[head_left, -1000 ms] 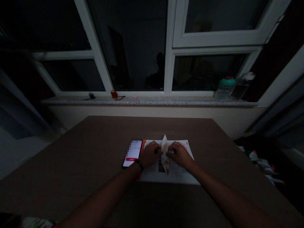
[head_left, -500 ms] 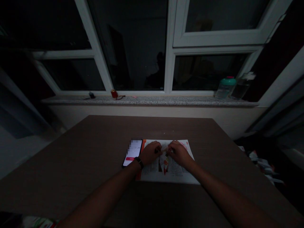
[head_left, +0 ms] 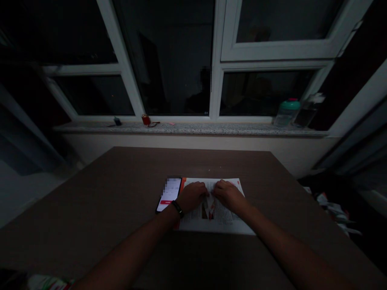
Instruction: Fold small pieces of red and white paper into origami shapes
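Observation:
A small folded piece of paper (head_left: 211,204), pointed at its near end, is held between my two hands over a printed page (head_left: 232,225). My left hand (head_left: 192,196), with a dark band on its wrist, has its fingers closed on the paper's left side. From the right, my right hand (head_left: 229,195) pinches the other side near the top. The fingertips are partly hidden in the dim light. The page lies flat on the table, with text, a picture and an orange left margin. Just left of it lies a phone (head_left: 169,193) with a lit screen.
The brown table (head_left: 121,181) reaches towards a speckled windowsill (head_left: 193,128). On the sill stand a red jar (head_left: 145,119), a small dark bottle (head_left: 117,121), a teal-topped bottle (head_left: 288,111) and a clear bottle (head_left: 308,110). Crumpled papers (head_left: 334,209) lie beyond the table's right edge.
The folded paper has turned or opened between my fingers: more pale surface shows, and less of its orange-red print. Both hands stay over the page with only small finger movements.

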A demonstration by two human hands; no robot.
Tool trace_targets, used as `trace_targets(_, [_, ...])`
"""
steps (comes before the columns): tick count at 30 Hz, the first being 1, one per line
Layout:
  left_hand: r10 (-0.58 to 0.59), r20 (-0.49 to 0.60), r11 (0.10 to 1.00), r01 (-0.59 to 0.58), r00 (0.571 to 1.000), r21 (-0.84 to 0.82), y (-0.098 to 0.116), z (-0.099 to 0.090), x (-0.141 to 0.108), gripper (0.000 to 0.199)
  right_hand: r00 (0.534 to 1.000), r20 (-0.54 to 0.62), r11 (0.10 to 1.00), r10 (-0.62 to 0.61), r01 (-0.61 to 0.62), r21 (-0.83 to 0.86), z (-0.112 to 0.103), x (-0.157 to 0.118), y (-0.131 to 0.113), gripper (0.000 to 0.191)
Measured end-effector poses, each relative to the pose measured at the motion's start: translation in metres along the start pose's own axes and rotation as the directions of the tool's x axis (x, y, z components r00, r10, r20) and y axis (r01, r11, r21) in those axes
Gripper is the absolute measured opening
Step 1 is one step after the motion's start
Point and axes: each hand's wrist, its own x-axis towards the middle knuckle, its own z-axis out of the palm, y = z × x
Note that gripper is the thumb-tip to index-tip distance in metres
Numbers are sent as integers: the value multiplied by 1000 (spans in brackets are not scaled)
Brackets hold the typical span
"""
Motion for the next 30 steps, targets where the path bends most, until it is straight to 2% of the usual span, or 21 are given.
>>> trace_targets(4, [51,40,998,-52,998,30,4,-7,-5,20,1000,2,999,-28,28,28,0,-2,2,14])
trace_targets(10, [96,11,995,-96,995,24,5,-10,-13,14,997,-17,989,-73,75,128,3,-12,9,17])
trace_targets(16, [114,3,993,-114,993,-44,-1,-10,-17,13,999,-31,971,35,-27,237,2,-16,5,18])
trace_targets(23, [111,2,987,-110,994,-116,-3,-8,-16,23,998,-30,975,61,-53,217,1,-13,3,16])
trace_targets(30, [125,25,991,-124,992,-50,2,-8,-13,12,1000,-15,988,-1,3,154,5,-12,6,13])
